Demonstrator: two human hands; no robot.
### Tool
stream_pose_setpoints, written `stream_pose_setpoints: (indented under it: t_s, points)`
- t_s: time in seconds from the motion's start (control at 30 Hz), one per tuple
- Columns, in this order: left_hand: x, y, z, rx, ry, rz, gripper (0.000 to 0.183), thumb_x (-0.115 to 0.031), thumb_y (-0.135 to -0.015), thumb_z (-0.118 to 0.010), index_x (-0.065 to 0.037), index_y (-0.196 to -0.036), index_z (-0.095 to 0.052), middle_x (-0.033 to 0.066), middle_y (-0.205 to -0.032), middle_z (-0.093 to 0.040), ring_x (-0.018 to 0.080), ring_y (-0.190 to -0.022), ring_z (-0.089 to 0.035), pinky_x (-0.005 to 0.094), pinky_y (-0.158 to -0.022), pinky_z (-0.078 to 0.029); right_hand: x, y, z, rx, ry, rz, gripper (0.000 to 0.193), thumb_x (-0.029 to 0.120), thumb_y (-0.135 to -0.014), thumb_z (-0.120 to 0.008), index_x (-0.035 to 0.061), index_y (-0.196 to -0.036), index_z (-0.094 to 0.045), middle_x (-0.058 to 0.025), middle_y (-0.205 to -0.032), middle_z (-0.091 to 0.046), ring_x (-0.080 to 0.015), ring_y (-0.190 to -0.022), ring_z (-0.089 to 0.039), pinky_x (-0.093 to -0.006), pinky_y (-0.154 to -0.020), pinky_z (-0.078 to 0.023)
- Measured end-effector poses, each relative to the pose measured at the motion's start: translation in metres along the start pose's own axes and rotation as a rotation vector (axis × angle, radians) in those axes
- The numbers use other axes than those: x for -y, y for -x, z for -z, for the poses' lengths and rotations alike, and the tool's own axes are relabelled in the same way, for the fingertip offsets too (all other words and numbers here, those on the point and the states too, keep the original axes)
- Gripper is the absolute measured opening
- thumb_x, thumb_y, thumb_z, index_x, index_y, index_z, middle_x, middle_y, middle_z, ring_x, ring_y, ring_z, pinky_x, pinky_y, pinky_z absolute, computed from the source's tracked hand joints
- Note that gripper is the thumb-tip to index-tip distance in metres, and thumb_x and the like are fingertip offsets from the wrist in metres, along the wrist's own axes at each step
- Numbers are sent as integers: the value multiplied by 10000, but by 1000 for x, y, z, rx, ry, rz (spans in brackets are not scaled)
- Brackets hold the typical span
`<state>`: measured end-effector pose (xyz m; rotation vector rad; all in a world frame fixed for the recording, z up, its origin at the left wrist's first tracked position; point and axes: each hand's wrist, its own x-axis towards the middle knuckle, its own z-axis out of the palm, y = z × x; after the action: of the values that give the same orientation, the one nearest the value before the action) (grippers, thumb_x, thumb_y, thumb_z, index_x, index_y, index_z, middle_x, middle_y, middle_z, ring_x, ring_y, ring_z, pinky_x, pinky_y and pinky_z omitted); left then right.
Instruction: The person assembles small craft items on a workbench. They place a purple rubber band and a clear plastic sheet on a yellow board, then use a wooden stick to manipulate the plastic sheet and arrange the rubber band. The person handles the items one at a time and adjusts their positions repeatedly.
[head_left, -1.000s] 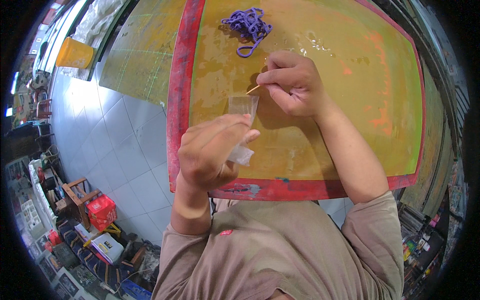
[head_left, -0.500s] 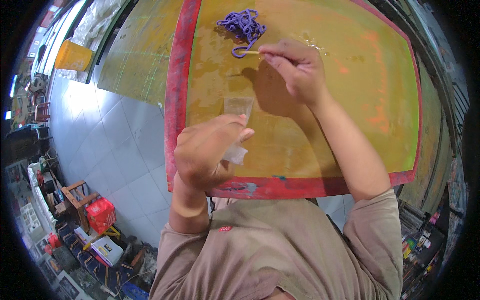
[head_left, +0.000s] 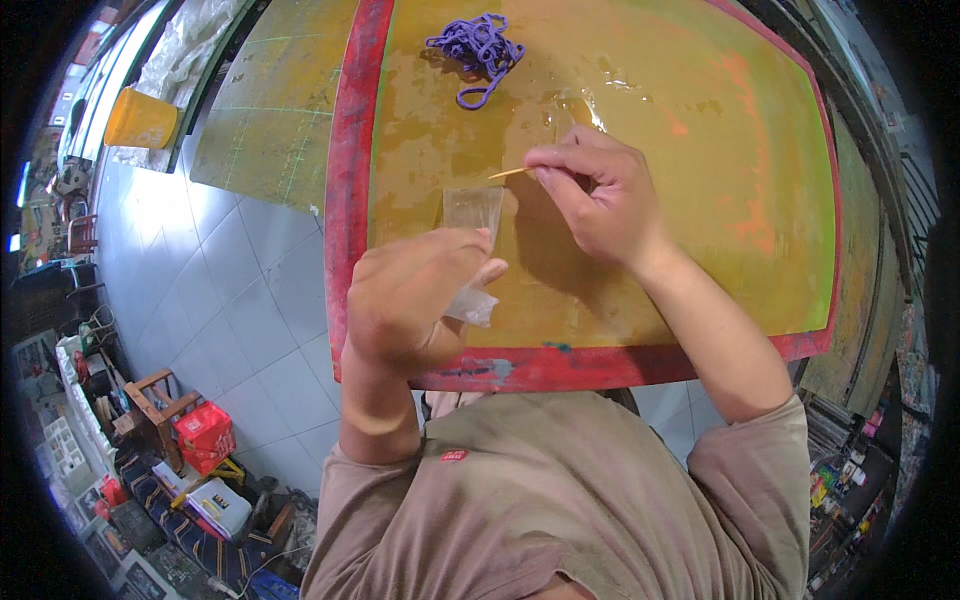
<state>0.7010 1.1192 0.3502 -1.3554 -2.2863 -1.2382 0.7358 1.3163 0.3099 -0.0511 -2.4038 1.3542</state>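
Toward the near-left corner of my red-framed printing screen point(head_left: 490, 371): wooden pick point(head_left: 511, 173), clear plastic film point(head_left: 472, 207)

My left hand point(head_left: 408, 290) pinches the film, right hand point(head_left: 598, 195) has fingertips clamped on the pick, tip right by the film's far edge. Looks like lining-up; next move probably wants a light touch. Purple cord point(head_left: 480, 46) heap's farther off.

We see a smooth, clear plastic sleeve point(head_left: 472, 208), a matt wooden-looking stick point(head_left: 510, 173), dull fibrous purple cord point(head_left: 479, 47), an amber sheet point(head_left: 690, 290) with glossy, wet-looking patches, a scuffed painted frame point(head_left: 620, 368), shiny floor tiles point(head_left: 240, 280) and a matt cloth shirt point(head_left: 560, 480).
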Motion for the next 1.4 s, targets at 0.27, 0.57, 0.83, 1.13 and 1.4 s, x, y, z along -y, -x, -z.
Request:
stream_pose_setpoints:
  t_s: [0.27, 0.57, 0.83, 1.13, 1.4]
  points:
    - [-1, 5, 4, 42, 47, 47, 124, -21, -610, -659, -19, -732, -637, 127, -743, -646, 261, -707, -664, 306, -597, -534, -10, 4, -3, -53, -8, 77, 80, 25, -752, -613, 54, -803, -668, -77, -628, -527, -197, -548, -518, -283, -494, -392]
    - [5, 9, 8, 42, 216, -17, 221, -190, -698, -609, -18, -834, -637, 160, -771, -635, 312, -724, -660, 340, -608, -534, -8, 7, 1, -16, 17, 139, 87, 26, -691, -597, 60, -750, -651, -72, -604, -489, -203, -543, -501, -297, -488, -385]
    - [4, 11, 5, 4, 359, -42, 225, -164, -704, -602, 1, -857, -622, 179, -750, -620, 315, -684, -650, 377, -660, -546, -4, 9, 1, -33, 5, 71, 98, 33, -684, -605, 73, -758, -657, -72, -606, -482, -208, -547, -495, -302, -496, -383]
    - [-4, 12, 7, -26, 374, -51, 224, -88, -661, -613, 23, -855, -606, 165, -739, -596, 305, -672, -632, 381, -661, -544, 0, 10, -3, 69, 172, 184, 124, 53, -677, -617, 114, -775, -664, -37, -637, -491, -212, -577, -507, -335, -523, -373]
    - [-8, 14, 12, -1, 246, -75, 246, -40, -612, -580, 30, -848, -592, 170, -763, -587, 307, -677, -624, 366, -641, -537, 8, 4, -14, 175, 269, 193, 139, 99, -682, -625, 157, -799, -674, -21, -653, -513, -203, -615, -523, -345, -561, -345]
